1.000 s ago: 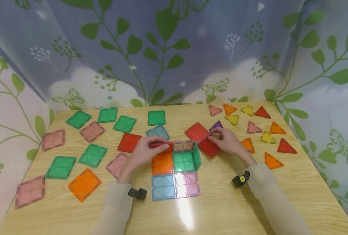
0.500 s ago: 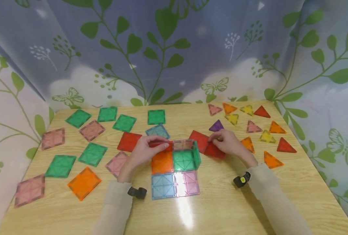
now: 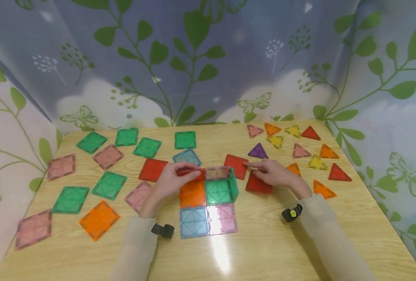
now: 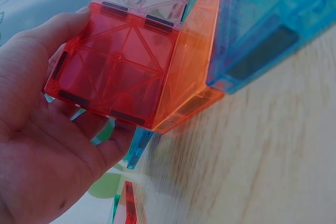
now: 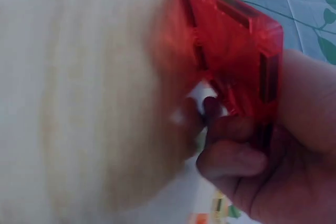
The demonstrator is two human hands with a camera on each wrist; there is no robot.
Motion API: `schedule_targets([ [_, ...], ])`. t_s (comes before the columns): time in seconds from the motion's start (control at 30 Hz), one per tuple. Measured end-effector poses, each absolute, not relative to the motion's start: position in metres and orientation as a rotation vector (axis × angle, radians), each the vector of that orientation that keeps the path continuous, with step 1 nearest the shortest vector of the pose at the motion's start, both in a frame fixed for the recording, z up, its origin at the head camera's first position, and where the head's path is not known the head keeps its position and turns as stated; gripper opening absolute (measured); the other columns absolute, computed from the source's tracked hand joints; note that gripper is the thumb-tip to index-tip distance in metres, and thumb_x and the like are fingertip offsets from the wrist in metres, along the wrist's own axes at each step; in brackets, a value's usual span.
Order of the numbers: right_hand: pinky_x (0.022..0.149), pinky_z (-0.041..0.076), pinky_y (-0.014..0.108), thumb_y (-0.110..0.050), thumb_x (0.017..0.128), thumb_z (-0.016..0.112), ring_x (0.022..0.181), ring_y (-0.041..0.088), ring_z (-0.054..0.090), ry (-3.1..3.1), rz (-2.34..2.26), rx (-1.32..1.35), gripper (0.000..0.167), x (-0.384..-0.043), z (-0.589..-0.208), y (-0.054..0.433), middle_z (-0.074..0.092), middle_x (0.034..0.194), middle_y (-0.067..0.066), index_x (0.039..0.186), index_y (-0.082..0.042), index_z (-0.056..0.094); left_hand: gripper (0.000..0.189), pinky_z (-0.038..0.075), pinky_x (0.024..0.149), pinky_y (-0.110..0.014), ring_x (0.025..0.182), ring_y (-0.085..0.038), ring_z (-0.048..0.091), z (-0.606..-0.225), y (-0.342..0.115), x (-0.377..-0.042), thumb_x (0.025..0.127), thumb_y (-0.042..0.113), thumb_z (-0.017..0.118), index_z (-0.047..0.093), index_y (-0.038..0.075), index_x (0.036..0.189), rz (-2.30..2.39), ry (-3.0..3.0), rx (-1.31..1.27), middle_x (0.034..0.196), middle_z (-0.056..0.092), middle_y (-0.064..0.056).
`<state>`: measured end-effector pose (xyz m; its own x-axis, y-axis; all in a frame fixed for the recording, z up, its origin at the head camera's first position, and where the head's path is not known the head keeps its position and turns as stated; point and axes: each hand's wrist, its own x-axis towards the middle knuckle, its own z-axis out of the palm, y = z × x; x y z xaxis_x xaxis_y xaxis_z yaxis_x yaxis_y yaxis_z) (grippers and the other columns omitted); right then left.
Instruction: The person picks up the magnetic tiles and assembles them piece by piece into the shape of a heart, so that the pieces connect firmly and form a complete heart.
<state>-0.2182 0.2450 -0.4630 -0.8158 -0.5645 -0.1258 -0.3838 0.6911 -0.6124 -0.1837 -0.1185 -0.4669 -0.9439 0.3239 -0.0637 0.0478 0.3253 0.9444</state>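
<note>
My left hand (image 3: 177, 177) holds an upright red square magnetic tile (image 4: 118, 59) at the back of the orange tile (image 3: 192, 195). Thumb and fingers lie on either side of it. Beside it stand a clear pink tile (image 3: 217, 173) and an upright green tile (image 3: 234, 185). Flat green (image 3: 218, 192), blue (image 3: 194, 222) and pink (image 3: 226, 220) tiles join the orange one in a square base. My right hand (image 3: 272, 173) pinches a red square tile (image 3: 258, 183) between thumb and curled fingers. Its index finger reaches to another red tile (image 3: 234, 164), lying flat.
Loose square tiles are spread over the left of the wooden table (image 3: 274, 249), among them an orange tile (image 3: 99, 219) and a red tile (image 3: 153, 169). Several triangles, including a purple triangle (image 3: 258, 151), lie at the right. A patterned curtain (image 3: 208, 86) hangs behind.
The two red tiles at my right hand were touching and now lie apart, one nearer me and to the right. The left hand keeps its place on the upright red tile.
</note>
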Motion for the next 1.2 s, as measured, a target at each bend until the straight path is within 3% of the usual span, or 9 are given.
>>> schedule_targets([
  [0.13,0.053,0.033,0.022,-0.011,0.104,0.057,0.051,0.005,0.034,2.613,-0.923,-0.703,0.042,-0.215,-0.466,0.248,0.042,0.058,-0.006,0.146,-0.010,0.057,0.021,0.058,0.091,-0.032,0.107,-0.020,0.068,-0.466,-0.118,-0.183,0.096,0.031,0.074,0.076,0.021,0.114,1.649,2.350,0.335,0.115,0.075,0.001],
  [0.33,0.053,0.038,0.026,-0.017,0.104,0.058,0.063,0.010,0.048,2.579,-1.046,-0.542,0.029,-0.202,-0.451,0.253,0.064,0.090,0.007,0.129,-0.006,0.067,0.021,0.058,0.091,-0.035,0.108,-0.020,0.067,-0.466,-0.117,-0.182,0.096,0.032,0.074,0.076,0.022,0.114,1.651,2.351,0.346,0.116,0.075,0.002],
  [0.63,0.057,0.043,0.023,-0.018,0.097,0.070,0.073,0.013,0.056,2.437,-1.117,-0.566,0.014,-0.183,-0.444,0.256,0.063,0.087,0.004,0.110,-0.014,0.072,0.022,0.057,0.091,-0.034,0.108,-0.020,0.066,-0.467,-0.119,-0.181,0.096,0.032,0.073,0.075,0.022,0.115,1.653,2.351,0.335,0.117,0.074,0.002],
  [0.87,0.056,0.054,0.026,-0.020,0.096,0.073,0.064,0.013,0.059,2.298,-1.195,-0.560,0.021,-0.174,-0.447,0.260,0.062,0.089,0.010,0.114,-0.010,0.070,0.021,0.057,0.091,-0.033,0.109,-0.020,0.066,-0.467,-0.119,-0.182,0.096,0.031,0.073,0.075,0.023,0.115,1.643,2.358,0.327,0.117,0.074,0.002],
  [1.07,0.063,0.063,0.038,-0.016,0.099,0.067,0.068,0.019,0.066,2.157,-1.276,-0.603,0.027,-0.171,-0.452,0.269,0.064,0.095,0.011,0.125,-0.009,0.068,0.022,0.057,0.092,-0.033,0.110,-0.020,0.066,-0.468,-0.119,-0.182,0.095,0.034,0.074,0.075,0.023,0.115,1.632,2.372,0.323,0.118,0.074,0.002],
  [1.2,0.064,0.063,0.044,-0.009,0.101,0.063,0.070,0.019,0.069,2.014,-1.371,-0.619,0.032,-0.169,-0.456,0.274,0.064,0.097,0.010,0.132,-0.001,0.063,0.023,0.057,0.092,-0.034,0.110,-0.020,0.066,-0.467,-0.120,-0.182,0.095,0.034,0.074,0.075,0.023,0.115,1.634,2.374,0.318,0.118,0.074,0.002],
])
